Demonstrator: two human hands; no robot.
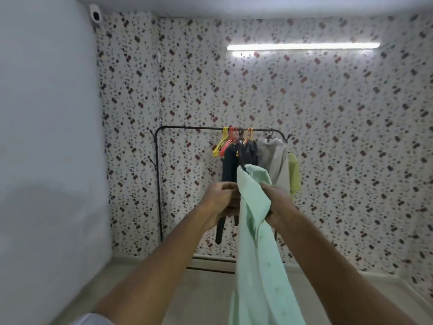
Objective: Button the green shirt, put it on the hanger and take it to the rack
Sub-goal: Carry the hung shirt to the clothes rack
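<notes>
I hold both hands raised at chest height in front of me, arms stretched forward. My left hand (222,200) is curled closed at the left edge of the green shirt (255,231), with something dark, probably the hanger (241,167), just showing beside and above it. My right hand (277,202) is closed on a bunched fold at the shirt's right edge, so the pale green cloth hangs between the two hands and drapes down past my forearms. I judge the grip is meant to keep the shirt steady on the hanger while I carry it. I cannot tell whether the buttons are done up.

Well beyond my hands stands the black rack (187,129) against a speckled wall. The other clothes (269,158) and spare hangers (226,141) crowd its right half, directly behind my hands; the rail beyond my left hand is bare, a likely spot.
</notes>
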